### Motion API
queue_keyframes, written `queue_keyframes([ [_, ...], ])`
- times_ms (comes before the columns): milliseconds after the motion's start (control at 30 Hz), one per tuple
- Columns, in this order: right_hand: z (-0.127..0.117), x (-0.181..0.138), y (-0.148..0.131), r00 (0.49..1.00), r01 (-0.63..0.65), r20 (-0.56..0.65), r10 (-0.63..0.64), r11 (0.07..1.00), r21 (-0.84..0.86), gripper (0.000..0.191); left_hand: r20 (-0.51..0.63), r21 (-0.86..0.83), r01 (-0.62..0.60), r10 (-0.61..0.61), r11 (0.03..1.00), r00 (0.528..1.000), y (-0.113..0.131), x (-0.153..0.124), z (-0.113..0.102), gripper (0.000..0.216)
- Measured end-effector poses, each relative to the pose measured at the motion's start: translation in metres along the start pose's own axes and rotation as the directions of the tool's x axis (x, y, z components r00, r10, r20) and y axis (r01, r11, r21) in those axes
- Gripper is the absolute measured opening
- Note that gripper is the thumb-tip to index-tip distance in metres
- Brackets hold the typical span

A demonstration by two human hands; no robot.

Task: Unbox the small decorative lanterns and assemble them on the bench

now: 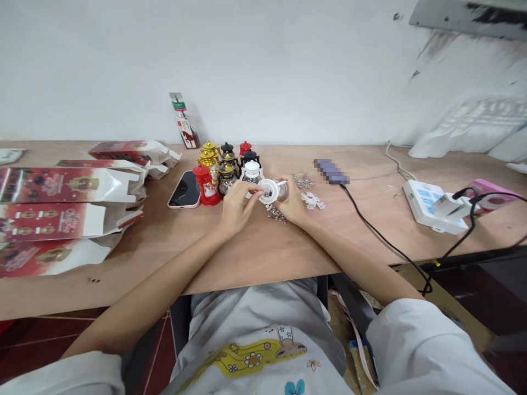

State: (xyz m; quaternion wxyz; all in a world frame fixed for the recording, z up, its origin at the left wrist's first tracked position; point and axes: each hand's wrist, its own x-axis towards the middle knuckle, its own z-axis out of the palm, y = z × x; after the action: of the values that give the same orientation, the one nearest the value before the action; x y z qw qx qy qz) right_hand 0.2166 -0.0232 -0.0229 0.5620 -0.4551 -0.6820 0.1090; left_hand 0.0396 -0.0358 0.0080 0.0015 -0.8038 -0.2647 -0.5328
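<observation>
My right hand (293, 202) is wrapped round a small white lantern (269, 190), which lies tipped with its open underside towards me. Thumb and fingertips of my left hand (239, 204) are pinched together at that opening; whatever they hold is too small to make out. Dark bits show inside the base. Just below the lantern lies a heap of small shiny round pieces (276, 214). To the right are thin metal pieces (303, 181) and flat white plastic pieces (313, 201). Another white lantern (252, 171) stands behind my left hand, beside a red lantern (208, 186).
Gold lanterns (207, 158) and black lanterns (227, 171) stand grouped behind. A phone (184, 190) and several red boxes (61, 186) lie left. On the right are a purple device (330, 171) with a black cable, and a white power strip (432, 206). A bottle (186, 129) stands by the wall.
</observation>
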Motion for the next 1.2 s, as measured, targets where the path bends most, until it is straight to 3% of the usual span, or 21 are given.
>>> queue_keyframes([
  [400,0.000,0.000,0.001,1.000,0.013,0.007,-0.012,1.000,-0.002,0.046,0.027,0.010,0.034,-0.034,0.999,0.999,0.004,0.002,-0.003,0.016],
  [633,0.000,-0.001,0.001,1.000,0.025,0.015,-0.025,1.000,-0.009,0.044,-0.017,0.014,0.043,-0.043,0.999,0.999,0.002,0.000,-0.001,0.017],
  [833,0.000,-0.001,0.000,0.999,0.026,0.024,-0.026,1.000,0.002,0.045,0.051,0.154,-0.039,0.032,0.987,0.998,-0.005,0.000,0.000,0.015],
  [1200,0.001,-0.001,0.000,0.999,0.005,0.045,-0.005,1.000,0.005,0.047,0.036,0.344,-0.131,0.126,0.930,0.991,-0.012,-0.004,0.003,0.019],
])
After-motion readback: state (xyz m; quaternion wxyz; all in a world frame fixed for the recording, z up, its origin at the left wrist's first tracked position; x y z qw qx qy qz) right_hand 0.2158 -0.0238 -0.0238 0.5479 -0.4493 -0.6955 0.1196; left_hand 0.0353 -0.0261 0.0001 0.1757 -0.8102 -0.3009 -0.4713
